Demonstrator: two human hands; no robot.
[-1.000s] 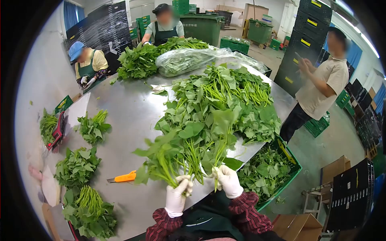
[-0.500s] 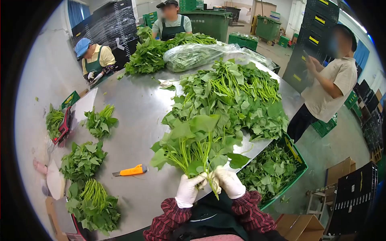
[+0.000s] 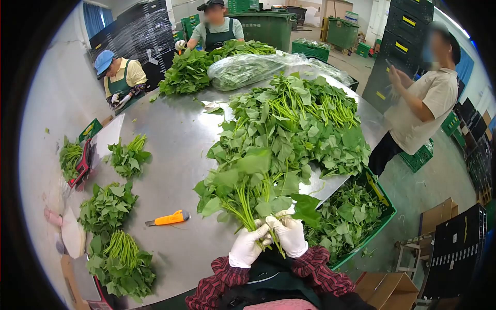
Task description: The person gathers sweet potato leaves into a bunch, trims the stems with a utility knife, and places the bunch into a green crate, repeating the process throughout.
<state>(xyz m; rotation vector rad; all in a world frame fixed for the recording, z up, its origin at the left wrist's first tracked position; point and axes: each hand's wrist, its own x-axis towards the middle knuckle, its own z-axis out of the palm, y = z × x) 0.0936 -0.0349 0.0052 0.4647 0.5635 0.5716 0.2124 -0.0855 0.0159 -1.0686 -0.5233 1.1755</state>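
A bunch of leafy greens (image 3: 240,196) is held by both gloved hands at the near edge of the table (image 3: 175,134). The stems are gripped near their cut ends. By the right hand (image 3: 248,246), the grip is closed around the lower stems; by the left hand (image 3: 290,237), the grip is narrow, with the stems pinched between thumb and fingers. The two hands are placed close together, and short stem ends are exposed below and between them. The leafy part is directed away from both grips, over the table and toward the near side of a large heap of greens (image 3: 294,124), by which the middle and right part of the table are covered. A broad leaf (image 3: 307,208) is positioned just above the left hand.

An orange-handled knife (image 3: 170,218) is laid flat on the table, to the left of the held bunch and apart from it, with its blade pointed toward the left edge. Along the left edge, a small bundle (image 3: 128,156), a middle bundle (image 3: 107,207) and a near bundle (image 3: 121,266) are arranged in a row. A green crate (image 3: 383,223), filled with loose greens, is located beside the right edge. A clear plastic bag (image 3: 248,73) containing greens is placed toward the far edge.
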